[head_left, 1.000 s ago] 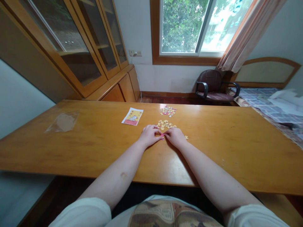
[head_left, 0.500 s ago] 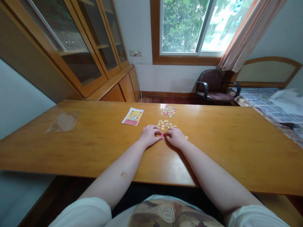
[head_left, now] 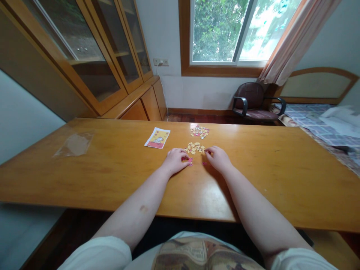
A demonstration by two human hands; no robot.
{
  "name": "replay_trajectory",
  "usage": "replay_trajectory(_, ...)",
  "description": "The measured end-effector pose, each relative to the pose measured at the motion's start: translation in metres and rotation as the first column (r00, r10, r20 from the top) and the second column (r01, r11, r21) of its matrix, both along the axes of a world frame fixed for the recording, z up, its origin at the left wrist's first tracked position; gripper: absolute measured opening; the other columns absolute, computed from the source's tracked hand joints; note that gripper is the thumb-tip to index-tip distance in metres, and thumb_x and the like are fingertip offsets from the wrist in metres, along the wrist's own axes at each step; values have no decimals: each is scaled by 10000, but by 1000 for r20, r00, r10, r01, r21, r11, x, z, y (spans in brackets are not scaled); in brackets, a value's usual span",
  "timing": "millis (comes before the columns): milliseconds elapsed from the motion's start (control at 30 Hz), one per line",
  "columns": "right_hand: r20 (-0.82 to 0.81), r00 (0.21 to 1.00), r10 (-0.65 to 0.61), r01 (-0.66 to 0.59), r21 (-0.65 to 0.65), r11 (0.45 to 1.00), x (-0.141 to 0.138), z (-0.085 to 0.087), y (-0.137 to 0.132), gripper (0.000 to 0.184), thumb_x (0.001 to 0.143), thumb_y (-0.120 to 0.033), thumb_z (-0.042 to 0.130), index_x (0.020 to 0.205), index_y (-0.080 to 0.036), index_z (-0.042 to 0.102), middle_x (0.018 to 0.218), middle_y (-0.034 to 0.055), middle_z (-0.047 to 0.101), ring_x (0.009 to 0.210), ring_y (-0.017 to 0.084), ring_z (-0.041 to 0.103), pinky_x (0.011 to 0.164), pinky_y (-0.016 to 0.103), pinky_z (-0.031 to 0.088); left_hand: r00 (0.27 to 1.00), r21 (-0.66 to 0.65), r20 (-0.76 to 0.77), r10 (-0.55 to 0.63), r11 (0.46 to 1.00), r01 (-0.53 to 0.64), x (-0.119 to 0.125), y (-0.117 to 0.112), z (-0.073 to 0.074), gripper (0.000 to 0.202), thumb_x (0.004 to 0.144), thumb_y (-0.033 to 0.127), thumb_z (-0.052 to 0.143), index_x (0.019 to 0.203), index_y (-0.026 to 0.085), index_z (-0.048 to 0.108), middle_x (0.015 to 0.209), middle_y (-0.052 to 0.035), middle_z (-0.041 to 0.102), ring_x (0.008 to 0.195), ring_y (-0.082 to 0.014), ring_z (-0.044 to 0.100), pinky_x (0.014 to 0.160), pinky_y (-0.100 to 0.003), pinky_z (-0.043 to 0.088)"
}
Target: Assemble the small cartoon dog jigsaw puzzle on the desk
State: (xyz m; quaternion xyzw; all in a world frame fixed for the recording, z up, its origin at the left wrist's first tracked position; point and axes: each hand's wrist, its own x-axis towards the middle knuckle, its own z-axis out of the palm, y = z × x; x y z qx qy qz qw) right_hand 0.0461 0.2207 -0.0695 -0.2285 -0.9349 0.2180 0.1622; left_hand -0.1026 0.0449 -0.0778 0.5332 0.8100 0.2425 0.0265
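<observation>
Pink joined puzzle pieces (head_left: 190, 161) lie on the wooden table, their left side gripped between the thumb and fingers of my left hand (head_left: 174, 160). To the right, my right hand (head_left: 218, 158) has its thumb and fingertips pinched together at the edge of a loose pile of yellow puzzle pieces (head_left: 194, 148). What sits in that pinch is too small to make out. Below those fingertips a small pink puzzle piece (head_left: 204, 163) rests on the tabletop. A second pile of mixed pink and yellow pieces (head_left: 200, 131) is farther back.
A picture card (head_left: 158, 138) with a white animal on yellow and pink lies left of the piles. Farther left is a clear plastic bag (head_left: 75, 145). Beyond the table (head_left: 118, 161) stand a glass-door cabinet (head_left: 112, 56), an armchair (head_left: 250, 99) and a bed (head_left: 317, 122).
My right hand has moved right and slightly away from me, from the pink pieces to the yellow pile's edge. My left hand has shifted slightly left with the pink pieces.
</observation>
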Motion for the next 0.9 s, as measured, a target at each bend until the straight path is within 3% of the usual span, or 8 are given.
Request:
replay_trajectory(267,26,996,-82,84,-68,994,2,3,14,230,876,-270,510,887,-188,725,914,67,703,871,186,615,752,264,421,994,-41,88,65,997,-61,-7,-3,7,133,793,332,623,777,226,701,871,-37,690,851,-214,612,789,-335,485)
replay_trajectory(433,59,987,-153,157,-85,984,7,13,20,250,874,-285,497,907,-187,725,935,66,718,860,184,629,717,254,416,995,-127,46,88,989,-81,-9,-4,8,203,808,317,587,935,225,716,1011,-58,695,955,-237,610,862,-352,473)
replay_trajectory(633,358,908,-218,255,-59,965,38,21,44,207,786,-249,581,905,-179,734,899,85,726,787,194,639,626,247,393,999,-163,28,46,986,-41,-9,-5,6,236,820,311,559,976,235,720,1033,-50,691,992,-230,600,904,-341,462)
replay_trajectory(733,431,881,-195,245,-63,968,44,16,45,168,755,-226,617,861,-173,736,841,91,725,745,193,640,599,244,384,996,-164,39,74,984,-67,-10,-4,4,267,832,311,553,1028,221,711,1058,-70,682,1004,-234,600,916,-347,463)
replay_trajectory(900,334,936,-106,172,-176,969,34,12,30,176,819,-293,598,893,-185,716,786,64,718,600,140,622,586,230,389,993,-160,63,102,983,-91,-11,-3,4,251,840,323,557,988,212,727,1036,-75,683,986,-232,607,901,-338,471)
